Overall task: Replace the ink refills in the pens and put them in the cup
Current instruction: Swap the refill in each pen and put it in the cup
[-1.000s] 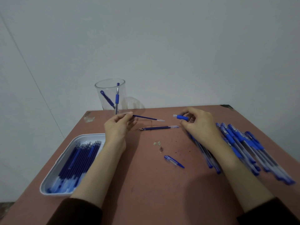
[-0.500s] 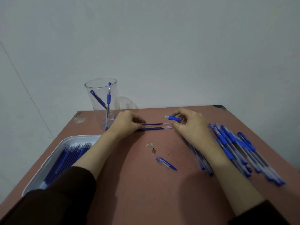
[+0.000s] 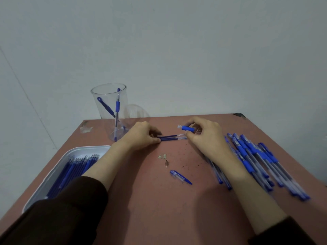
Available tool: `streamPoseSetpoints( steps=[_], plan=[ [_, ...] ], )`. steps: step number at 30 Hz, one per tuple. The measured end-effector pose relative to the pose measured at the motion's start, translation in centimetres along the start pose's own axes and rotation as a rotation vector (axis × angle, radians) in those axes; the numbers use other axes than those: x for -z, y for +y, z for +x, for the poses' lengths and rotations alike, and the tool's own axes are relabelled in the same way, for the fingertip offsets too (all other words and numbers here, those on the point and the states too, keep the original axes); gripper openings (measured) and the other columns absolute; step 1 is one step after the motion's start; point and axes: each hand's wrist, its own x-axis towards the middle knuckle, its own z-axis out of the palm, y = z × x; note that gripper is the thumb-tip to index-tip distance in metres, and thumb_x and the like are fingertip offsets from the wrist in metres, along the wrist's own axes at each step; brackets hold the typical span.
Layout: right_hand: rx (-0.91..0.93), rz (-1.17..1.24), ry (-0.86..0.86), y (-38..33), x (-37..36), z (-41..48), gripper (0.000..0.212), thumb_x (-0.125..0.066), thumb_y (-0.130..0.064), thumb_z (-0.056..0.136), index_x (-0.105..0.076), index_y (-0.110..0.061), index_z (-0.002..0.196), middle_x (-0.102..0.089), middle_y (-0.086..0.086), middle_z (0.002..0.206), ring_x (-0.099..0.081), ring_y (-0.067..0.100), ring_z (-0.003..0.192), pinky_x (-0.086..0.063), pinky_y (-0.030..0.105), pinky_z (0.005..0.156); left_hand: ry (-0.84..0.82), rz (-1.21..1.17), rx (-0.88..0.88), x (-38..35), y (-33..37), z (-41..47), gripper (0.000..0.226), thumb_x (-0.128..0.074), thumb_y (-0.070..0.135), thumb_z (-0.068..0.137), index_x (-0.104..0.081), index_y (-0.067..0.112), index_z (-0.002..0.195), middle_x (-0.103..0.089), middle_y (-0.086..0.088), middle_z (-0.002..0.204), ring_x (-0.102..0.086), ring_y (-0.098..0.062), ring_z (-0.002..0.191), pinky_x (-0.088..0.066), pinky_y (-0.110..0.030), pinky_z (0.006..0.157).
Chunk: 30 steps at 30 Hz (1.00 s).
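Observation:
Two blue ink refills (image 3: 170, 137) lie side by side on the brown table (image 3: 159, 200), pointing right. My left hand (image 3: 141, 137) rests on the table with its fingertips at the refills' left ends. My right hand (image 3: 206, 137) holds a pen barrel with a blue grip (image 3: 186, 128) just above the refills' tips. A clear plastic cup (image 3: 111, 110) stands at the back left with two blue pens in it.
A white tray (image 3: 70, 167) full of blue refills sits at the left. Several blue pens (image 3: 261, 161) lie in a heap on the right. A blue pen cap (image 3: 179, 177), a small metal tip (image 3: 166, 163) and scraps lie in the middle.
My left hand brought its refill down from the air and laid it beside the other refill on the table. The right hand stayed in place with the barrel.

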Motion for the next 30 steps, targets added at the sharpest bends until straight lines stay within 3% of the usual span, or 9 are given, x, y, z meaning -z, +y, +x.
streamPoseSetpoints(
  steps=[10, 13, 18, 25, 30],
  plan=[
    [0.021, -0.027, -0.017, -0.4, -0.2, -0.1, 0.012, -0.066, -0.014, 0.082, -0.068, -0.025, 0.088, -0.061, -0.012, 0.073, -0.054, 0.005, 0.066, -0.043, 0.021, 0.06, 0.022, 0.004, -0.01, -0.1, 0.1, 0.6, 0.021, -0.065, 0.019, 0.087, -0.073, 0.018, 0.106, -0.072, -0.002, 0.101, -0.062, -0.014, 0.091, -0.044, -0.02, 0.078],
    [0.037, -0.047, -0.047, -0.6, -0.5, -0.3, 0.011, -0.066, -0.016, 0.084, -0.069, -0.024, 0.09, -0.059, -0.015, 0.073, -0.053, 0.003, 0.068, -0.041, 0.02, 0.062, 0.059, -0.038, -0.012, 0.2, 0.4, 0.3, 0.021, -0.065, 0.022, 0.088, -0.073, 0.016, 0.106, -0.072, -0.001, 0.1, -0.059, -0.009, 0.088, -0.039, -0.015, 0.073],
    [0.133, -0.035, -0.102, -1.9, -2.1, -1.5, 0.016, -0.064, -0.017, 0.082, -0.069, -0.027, 0.094, -0.058, -0.016, 0.071, -0.055, 0.008, 0.072, -0.048, 0.032, 0.069, 0.219, -0.18, 0.043, 2.3, 0.1, -2.9, 0.015, -0.065, 0.016, 0.087, -0.074, 0.012, 0.098, -0.07, 0.004, 0.087, -0.059, -0.001, 0.077, -0.038, 0.001, 0.064],
    [0.272, 0.017, -0.248, -3.3, -3.7, -3.1, 0.015, -0.065, -0.023, 0.084, -0.069, -0.03, 0.097, -0.06, -0.015, 0.073, -0.052, -0.002, 0.067, -0.041, 0.024, 0.067, 0.161, -0.07, 0.254, 6.4, -3.9, -11.0, 0.001, -0.072, 0.021, 0.081, -0.072, 0.021, 0.081, -0.069, 0.004, 0.075, -0.059, 0.001, 0.065, -0.04, -0.005, 0.058],
    [0.287, 0.02, -0.243, -3.5, -3.8, -3.2, 0.014, -0.067, -0.022, 0.083, -0.07, -0.028, 0.096, -0.061, -0.014, 0.069, -0.053, -0.001, 0.066, -0.037, 0.019, 0.062, 0.009, 0.05, 0.417, 6.6, -4.3, -13.9, 0.014, -0.074, 0.037, 0.079, -0.069, 0.024, 0.079, -0.061, 0.008, 0.077, -0.057, -0.007, 0.072, -0.041, -0.022, 0.065]
  ],
)
